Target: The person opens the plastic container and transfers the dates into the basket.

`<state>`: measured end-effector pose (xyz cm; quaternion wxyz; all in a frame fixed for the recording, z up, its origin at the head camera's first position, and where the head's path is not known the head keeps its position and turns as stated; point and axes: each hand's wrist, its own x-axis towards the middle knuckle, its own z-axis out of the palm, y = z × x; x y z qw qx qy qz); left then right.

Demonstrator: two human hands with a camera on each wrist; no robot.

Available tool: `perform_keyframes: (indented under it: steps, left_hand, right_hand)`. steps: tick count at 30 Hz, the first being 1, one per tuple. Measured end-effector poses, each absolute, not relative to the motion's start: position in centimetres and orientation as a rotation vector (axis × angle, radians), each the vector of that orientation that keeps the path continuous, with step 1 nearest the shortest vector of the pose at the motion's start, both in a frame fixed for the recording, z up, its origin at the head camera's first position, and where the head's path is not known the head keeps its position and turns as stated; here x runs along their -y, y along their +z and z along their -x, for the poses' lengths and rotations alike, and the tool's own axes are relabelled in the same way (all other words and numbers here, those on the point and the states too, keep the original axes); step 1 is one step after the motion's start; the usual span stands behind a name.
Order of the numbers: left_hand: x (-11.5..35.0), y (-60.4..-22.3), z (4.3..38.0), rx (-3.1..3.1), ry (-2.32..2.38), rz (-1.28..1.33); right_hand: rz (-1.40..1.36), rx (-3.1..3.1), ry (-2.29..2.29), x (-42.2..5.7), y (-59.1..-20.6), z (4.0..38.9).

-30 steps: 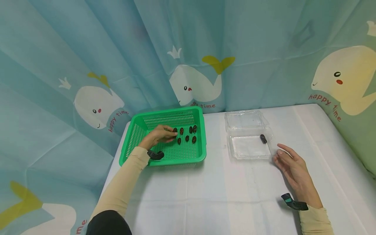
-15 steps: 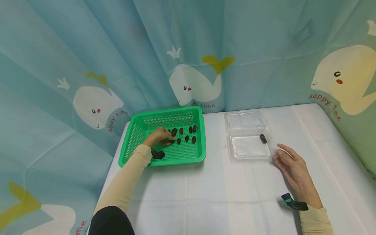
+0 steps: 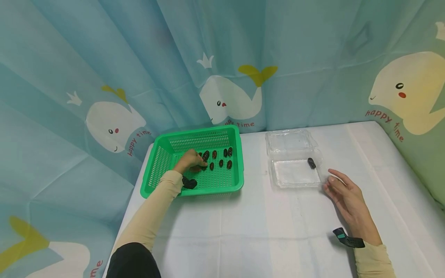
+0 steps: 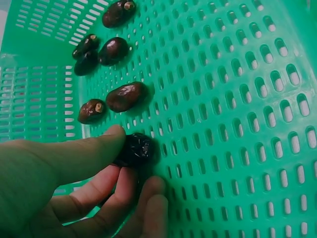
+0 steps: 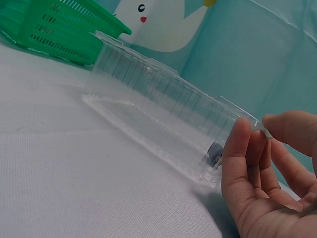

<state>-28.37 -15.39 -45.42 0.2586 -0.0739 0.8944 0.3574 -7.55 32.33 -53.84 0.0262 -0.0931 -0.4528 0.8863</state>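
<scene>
Inside the green plastic basket (image 3: pixel 189 190), my left hand (image 3: pixel 190 160) pinches a dark date (image 4: pixel 134 150) between thumb and fingers, low against the slotted floor. Several more dates (image 4: pixel 127 96) lie around it, mostly on the basket's right half; part of the group is hidden behind the hand in the head view. My right hand (image 3: pixel 347 199) pinches the right rim of a clear plastic clamshell box (image 3: pixel 295 185) between thumb and fingers. One dark date (image 3: pixel 311 163) rests in the box, near its right wall.
Under the basket and the box is a white cloth-covered table (image 3: pixel 257 231). The box's clear lid (image 3: pixel 291 141) lies folded back behind it. A blue-green curtain (image 3: pixel 299 77) with whale prints hangs along the table's back edge.
My left hand has moved slightly left and nearer within the basket, uncovering dates behind its fingers, then stayed nearly still. The right hand and the box have kept their places.
</scene>
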Motion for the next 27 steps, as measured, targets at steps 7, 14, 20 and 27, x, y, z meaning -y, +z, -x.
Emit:
perform_keyframes:
  steps: [7, 14, 20, 27]
  left_hand:
    - [15.3, -45.1, 28.2, -2.449, 0.865, 0.125]
    - [14.9, -44.0, 27.9, -2.543, 0.645, 0.010]
    - [13.9, -42.2, 27.3, -2.677, 0.555, -0.149]
    - [12.4, -40.0, 26.4, -2.646, 0.729, -0.424]
  right_hand:
    - [0.299, 1.396, 2.737, -32.3, -53.9, 7.6]
    - [0.290, 1.391, 2.744, -32.3, -53.8, 7.5]
    - [0.300, 1.416, 2.732, -32.3, -53.9, 7.6]
    - [0.299, 1.394, 2.750, -32.4, -53.9, 7.6]
